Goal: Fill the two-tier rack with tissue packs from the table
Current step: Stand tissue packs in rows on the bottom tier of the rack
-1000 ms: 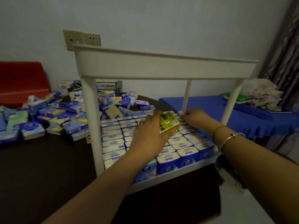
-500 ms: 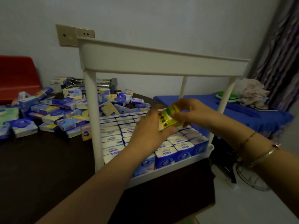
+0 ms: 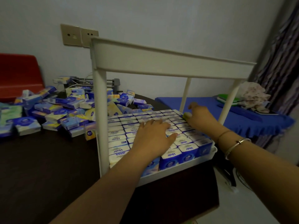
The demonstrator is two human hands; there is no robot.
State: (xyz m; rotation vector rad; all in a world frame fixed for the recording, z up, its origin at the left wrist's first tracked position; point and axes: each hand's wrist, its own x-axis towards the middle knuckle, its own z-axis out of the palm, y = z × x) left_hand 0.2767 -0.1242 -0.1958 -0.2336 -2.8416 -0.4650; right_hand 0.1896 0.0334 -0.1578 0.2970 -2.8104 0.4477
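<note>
A white two-tier rack stands on the dark table. Its lower tier is packed with rows of upright blue-and-white tissue packs; the inside of the upper tier is hidden from this angle. My left hand rests flat, fingers spread, on top of the packed rows. My right hand reaches to the back right corner of the lower tier and holds a yellow-green pack down among the packs there. A loose heap of tissue packs lies on the table left of the rack.
A red chair stands at the far left. Right of the rack is a blue-covered surface with a crumpled cloth and a green item. A curtain hangs at the right. Wall sockets sit behind the rack.
The yellow-green pack passed from my left hand to my right, which carried it to the back right corner. My left hand then lowered flat onto the packs.
</note>
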